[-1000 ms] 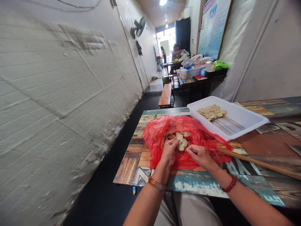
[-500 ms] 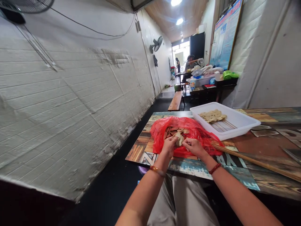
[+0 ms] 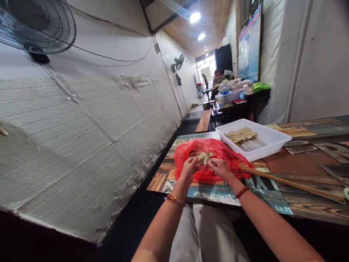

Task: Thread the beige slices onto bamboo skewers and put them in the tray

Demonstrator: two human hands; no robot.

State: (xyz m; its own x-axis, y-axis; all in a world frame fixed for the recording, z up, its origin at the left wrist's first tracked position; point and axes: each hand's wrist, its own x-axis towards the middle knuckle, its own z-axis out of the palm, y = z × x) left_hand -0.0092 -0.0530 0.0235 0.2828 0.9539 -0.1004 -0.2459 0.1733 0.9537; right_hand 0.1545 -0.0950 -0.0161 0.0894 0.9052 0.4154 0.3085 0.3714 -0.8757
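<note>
A thin, floppy beige food slice (image 3: 203, 158) is stretched between my hands above an opened red plastic bag (image 3: 182, 154). My left hand (image 3: 190, 168) pinches its left side, fingers closed. At the lower right edge of the slice, my right hand (image 3: 220, 169) is closed in a pinch too; whether a thin stick is also in my fingers I cannot make out. More brown and beige slices lie inside the bag, partly hidden behind my hands. Several skewered slices (image 3: 241, 135) rest in a white plastic tray (image 3: 272, 147) behind the bag.
A bundle of bamboo skewers (image 3: 294, 184) lies across the patterned table (image 3: 218, 194), one end at the bag. Scissors (image 3: 336, 175) lie at the far right. A wooden bench (image 3: 204, 121), a cluttered table and people are farther back. A brick-patterned wall (image 3: 89, 145) runs along the left.
The slice has risen slightly from the bag's contents and is spread more between my hands. My head view has shifted, bringing the wall fan and the scissors further into sight.
</note>
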